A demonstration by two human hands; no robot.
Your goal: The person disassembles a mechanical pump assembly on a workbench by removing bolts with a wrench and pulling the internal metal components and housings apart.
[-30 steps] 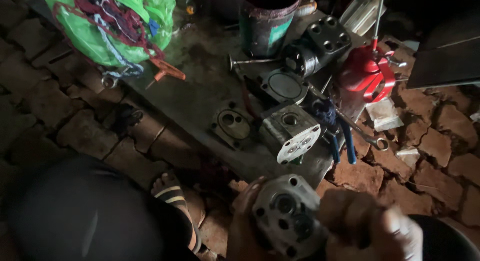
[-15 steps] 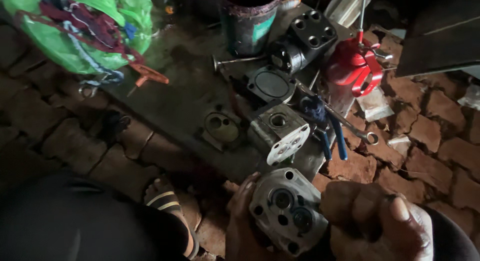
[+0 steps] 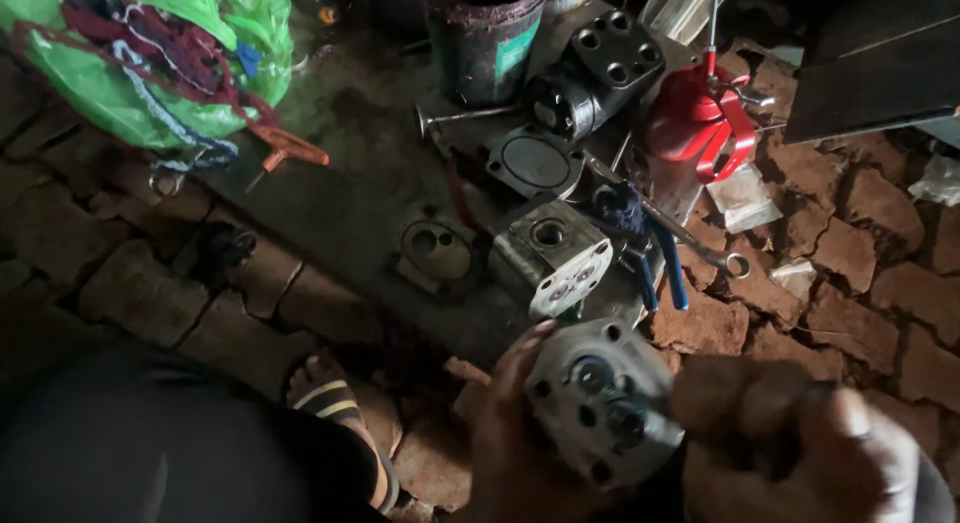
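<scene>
- A round, grey metal pump housing (image 3: 603, 403) is held at the lower centre of the frame, its flat face — drilled with bolt holes and two larger bores — turned up toward the camera.
- The left hand (image 3: 515, 438) is wrapped around the housing's lower-left rim, fingers closed on the casting; the right hand (image 3: 800, 443) is curled at its right edge, closed in a loose fist, though whether a small tool or part is pinched there cannot be told from the blur.
- For this step, the casting is best kept steady and level by the left hand, with the machined face kept clear of the gritty floor — a judgement, given the dirt all around.
- Above, on a dark, oil-stained metal plate (image 3: 340, 183), a boxy grey pump body (image 3: 550, 258) with a pale end face is seen, just beside a round-bored cover plate (image 3: 435, 251) and a black flanged cover (image 3: 535, 163).
- A black valve block (image 3: 600, 68) with a grid of round ports lies at upper centre, near a grimy dark bucket (image 3: 485, 38).
- A red oil can (image 3: 700, 123) stands at upper right; blue-handled pliers (image 3: 650, 253) and a steel spanner (image 3: 690, 238) lie beside it.
- A green plastic bag (image 3: 130, 58) of rags fills the upper left.
- The floor is of rough, cracked reddish bricks (image 3: 870, 283); a sandalled foot (image 3: 335, 408) is seen at lower left.
</scene>
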